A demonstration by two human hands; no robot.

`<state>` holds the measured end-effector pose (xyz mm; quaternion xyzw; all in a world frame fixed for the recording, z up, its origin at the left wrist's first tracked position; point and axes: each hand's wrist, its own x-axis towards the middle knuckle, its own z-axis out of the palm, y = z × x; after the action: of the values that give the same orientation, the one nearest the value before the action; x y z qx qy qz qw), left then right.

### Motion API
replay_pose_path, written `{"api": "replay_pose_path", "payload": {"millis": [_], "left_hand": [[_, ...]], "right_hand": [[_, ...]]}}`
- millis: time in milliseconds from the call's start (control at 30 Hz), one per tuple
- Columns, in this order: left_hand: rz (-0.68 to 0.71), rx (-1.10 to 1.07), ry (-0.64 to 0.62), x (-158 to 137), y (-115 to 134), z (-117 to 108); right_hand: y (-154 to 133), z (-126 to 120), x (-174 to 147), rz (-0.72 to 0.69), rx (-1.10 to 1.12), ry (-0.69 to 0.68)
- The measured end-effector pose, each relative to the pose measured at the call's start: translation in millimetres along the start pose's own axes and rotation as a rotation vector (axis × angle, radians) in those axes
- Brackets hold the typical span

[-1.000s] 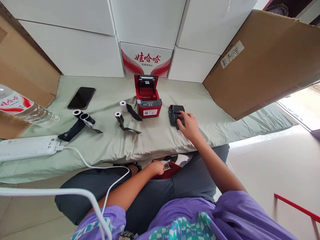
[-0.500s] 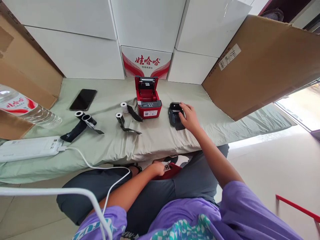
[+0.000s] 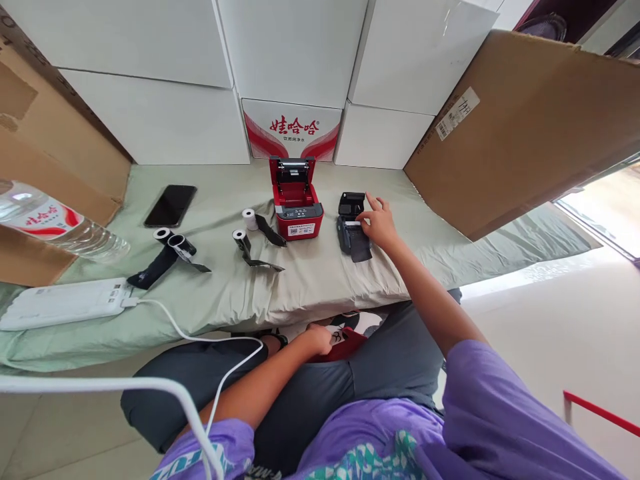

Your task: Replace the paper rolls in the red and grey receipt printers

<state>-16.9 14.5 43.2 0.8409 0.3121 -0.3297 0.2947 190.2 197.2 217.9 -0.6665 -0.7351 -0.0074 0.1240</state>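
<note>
A small black portable printer (image 3: 345, 235) lies on the cloth with its lid (image 3: 352, 203) raised. A dark strip (image 3: 361, 248) hangs over its front edge. My right hand (image 3: 379, 222) is at its right side, fingers apart, one fingertip by the lid and others touching the body. My left hand (image 3: 319, 340) rests low in my lap with curled fingers, next to a red and white patterned item (image 3: 350, 341); what it grips, if anything, is hidden. Left of the black printer stands a red label printer (image 3: 300, 220), its lid up and its bay showing.
Small label rolls with black strips, a white roll (image 3: 249, 219) and a dark roll (image 3: 240, 239), lie left of the red printer. Farther left are more black rolls (image 3: 181, 245), a phone (image 3: 171, 205), a water bottle (image 3: 60, 223) and a power bank (image 3: 70, 303) with a white cable (image 3: 220, 339). Cartons (image 3: 520, 127) stand around.
The black printer's lid now stands raised, with the inside showing. My right hand has shifted slightly, its fingers more spread. My left hand stays in place.
</note>
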Motion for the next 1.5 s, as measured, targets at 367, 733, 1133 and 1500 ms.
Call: {"api": "replay_pose_path", "payload": {"millis": [367, 733, 1133, 1500], "left_hand": [[-0.016, 0.035, -0.037, -5.4, 4.2, -6.2], [-0.003, 0.01, 0.004, -11.6, 6.3, -7.5], [0.0, 0.027, -0.005, -14.0, 6.4, -10.5], [-0.011, 0.004, 0.001, -14.4, 7.0, -12.7]], "right_hand": [[5.4, -11.7, 41.4, 0.106, -0.05, -0.482], [22.2, -10.7, 41.2, 0.079, -0.034, -0.444], [15.8, 10.6, 47.0, 0.022, -0.013, -0.393], [32.8, 10.0, 46.5, -0.083, 0.198, -0.294]]}}
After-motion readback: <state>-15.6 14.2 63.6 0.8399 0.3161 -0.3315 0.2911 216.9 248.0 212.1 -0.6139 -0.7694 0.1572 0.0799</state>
